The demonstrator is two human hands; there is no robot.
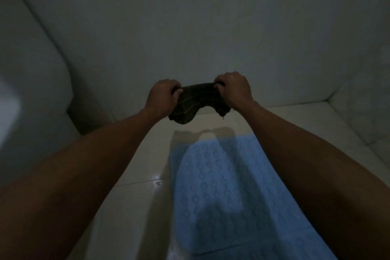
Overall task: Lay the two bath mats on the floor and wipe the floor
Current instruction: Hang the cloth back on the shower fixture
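Nearest the camera, one blue bath mat (228,186) lies flat on the floor (135,175), running from the near edge of the view away toward the far wall (200,27). Its surface carries a raised, repeating pattern, it looks smooth with no folds showing, and its far end stops short of the wall. Only this one mat shows, so whether the second is down cannot be told from here; by my reading, half of the laying is done at least.

The pale floor tiles beside the mat's left edge shine, with a bright wet-looking spot near a tile joint, which suggests the wiping is still to do or only partly done.

Farther out, above the far end of the mat, both arms reach forward and hold a small dark cloth (198,101) up in the air, clear of the floor. The left hand (162,97) has its fingers curled round the cloth's left upper corner; the right hand (232,88) pinches the right upper corner the same way. The cloth is stretched between them and sags in the middle, with faint check lines across it and a small thread or drip hanging from its right lower corner. I judge the cloth is being readied for wiping.

Beyond stands the plain wall, and at the left a rounded white fixture (31,69)
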